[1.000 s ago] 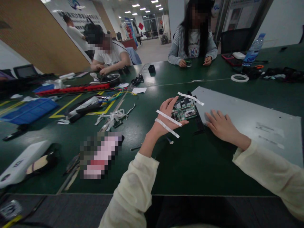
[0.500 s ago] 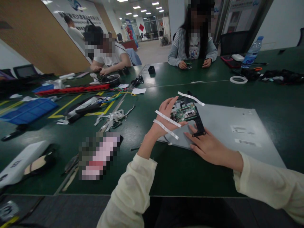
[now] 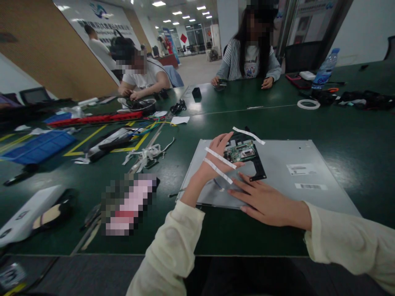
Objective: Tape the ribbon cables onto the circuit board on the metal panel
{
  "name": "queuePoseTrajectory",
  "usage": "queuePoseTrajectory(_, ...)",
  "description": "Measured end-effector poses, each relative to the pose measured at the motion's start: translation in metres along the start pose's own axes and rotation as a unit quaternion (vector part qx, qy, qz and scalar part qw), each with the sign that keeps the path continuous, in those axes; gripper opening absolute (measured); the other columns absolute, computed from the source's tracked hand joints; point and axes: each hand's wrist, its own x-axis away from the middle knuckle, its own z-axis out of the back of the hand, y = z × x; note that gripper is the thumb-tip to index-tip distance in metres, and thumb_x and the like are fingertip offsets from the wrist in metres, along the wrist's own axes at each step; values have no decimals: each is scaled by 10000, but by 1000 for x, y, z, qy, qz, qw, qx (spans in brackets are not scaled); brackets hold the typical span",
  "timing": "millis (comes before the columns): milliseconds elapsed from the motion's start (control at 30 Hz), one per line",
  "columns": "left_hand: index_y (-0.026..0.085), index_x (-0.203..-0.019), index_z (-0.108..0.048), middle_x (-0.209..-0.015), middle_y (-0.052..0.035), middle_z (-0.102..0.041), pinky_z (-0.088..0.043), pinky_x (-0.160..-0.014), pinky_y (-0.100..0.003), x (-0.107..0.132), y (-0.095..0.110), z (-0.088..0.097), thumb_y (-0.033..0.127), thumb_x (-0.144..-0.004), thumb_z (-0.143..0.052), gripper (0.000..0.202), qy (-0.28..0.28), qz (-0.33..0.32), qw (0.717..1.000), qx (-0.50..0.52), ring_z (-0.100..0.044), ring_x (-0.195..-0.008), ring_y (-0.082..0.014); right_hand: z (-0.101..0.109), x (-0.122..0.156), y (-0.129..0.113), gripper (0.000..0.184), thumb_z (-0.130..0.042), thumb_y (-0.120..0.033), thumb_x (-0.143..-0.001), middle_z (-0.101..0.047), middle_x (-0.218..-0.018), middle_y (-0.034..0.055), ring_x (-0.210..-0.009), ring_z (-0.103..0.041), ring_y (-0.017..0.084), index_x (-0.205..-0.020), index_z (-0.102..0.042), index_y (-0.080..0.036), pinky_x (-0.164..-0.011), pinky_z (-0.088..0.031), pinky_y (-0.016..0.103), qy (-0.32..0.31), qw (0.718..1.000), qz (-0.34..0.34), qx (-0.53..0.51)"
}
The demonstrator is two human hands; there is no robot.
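Left hand [image 3: 217,158] around circuit board [image 3: 243,151], right hand [image 3: 265,201] flat on panel [image 3: 293,152].

Dark green tabletop [image 3: 277,119]. Grey metal panel [image 3: 296,156] lying flat on it, two labels on its face. Left grip [image 3: 216,159], cream sleeve, closed on a green circuit board [image 3: 242,151] with black bracket [image 3: 258,166], over the panel; two white tape strips [image 3: 220,158] across the back of the hand. Right grip [image 3: 262,199], fingers spread, flat on the panel near its front edge. Far side: tape roll [image 3: 308,104], water bottle [image 3: 324,70], seated person in stripes [image 3: 247,57], seated person in white [image 3: 145,78].
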Motion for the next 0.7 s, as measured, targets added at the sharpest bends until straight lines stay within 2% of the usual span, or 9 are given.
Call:
queuePoseTrajectory(100,198,-1404,-295,-1394,-145,-387,-313,-1084,-490,1,-2,-4,512,-644,-721,926,-11,5,1000,-1,-362,-1304,-310,1,-1,-3,414,-374,-277,-943,-483,-1381,115,-1297,-415,232,-1323,-499,-170,-1019,-408,428,38,998,47,6)
queuePoseTrajectory(200,216,-1404,-293,-1390,-143,-389,-302,-1081,-514,2,-2,-8,547,-631,-719,942,-22,16,1000,-7,-367,-1299,-320,2,2,-5,313,-404,-184,-915,-682,-1072,96,-966,-638,178,-1133,-626,-151,-858,-518,361,125,986,111,23)
queuePoseTrajectory(267,218,-1404,-296,-1380,-146,-396,-302,-1077,-521,2,-2,-10,562,-631,-713,943,-33,19,999,-7,-371,-1296,-327,5,7,-3,274,-438,-164,-887,-713,-911,70,-806,-658,157,-1057,-652,-156,-765,-543,325,191,968,159,31)
queuePoseTrajectory(333,224,-1405,-297,-1375,-144,-402,-309,-1072,-519,3,-1,-12,568,-630,-711,944,-47,14,999,-3,-377,-1290,-328,13,11,3,270,-459,-153,-864,-713,-894,67,-804,-657,155,-1058,-648,-156,-764,-542,316,236,954,183,32)
queuePoseTrajectory(367,231,-1406,-296,-1373,-140,-405,-312,-1069,-520,3,-1,-14,567,-629,-713,944,-53,10,999,-1,-380,-1287,-328,17,13,9,279,-463,-151,-859,-710,-926,70,-842,-656,157,-1074,-641,-157,-788,-538,318,251,952,172,32)
queuePoseTrajectory(433,243,-1408,-293,-1371,-133,-408,-315,-1063,-525,3,0,-18,566,-619,-721,954,-61,4,998,2,-387,-1279,-331,27,14,23,301,-452,-167,-869,-690,-1024,81,-946,-637,168,-1119,-619,-162,-861,-517,338,273,956,94,40)
queuePoseTrajectory(533,239,-1412,-287,-1374,-135,-402,-322,-1055,-533,5,0,-25,588,-607,-720,979,-68,-3,998,3,-387,-1276,-335,36,14,52,376,-388,-257,-914,-599,-1219,118,-1152,-534,223,-1238,-551,-156,-994,-432,412,270,952,-120,83)
queuePoseTrajectory(633,229,-1412,-289,-1376,-141,-397,-334,-1047,-533,7,1,-28,610,-617,-705,975,-80,-9,997,5,-384,-1276,-333,28,18,86,523,-315,-385,-933,-397,-1419,177,-1335,-301,356,-1384,-402,-135,-1014,-328,594,197,912,-327,149)
queuePoseTrajectory(700,224,-1409,-295,-1374,-145,-399,-340,-1044,-529,9,3,-27,606,-636,-696,951,-86,-13,996,6,-389,-1272,-329,16,26,108,571,-262,-454,-934,-313,-1462,199,-1342,-224,438,-1418,-349,-164,-930,-287,720,126,885,-416,168)
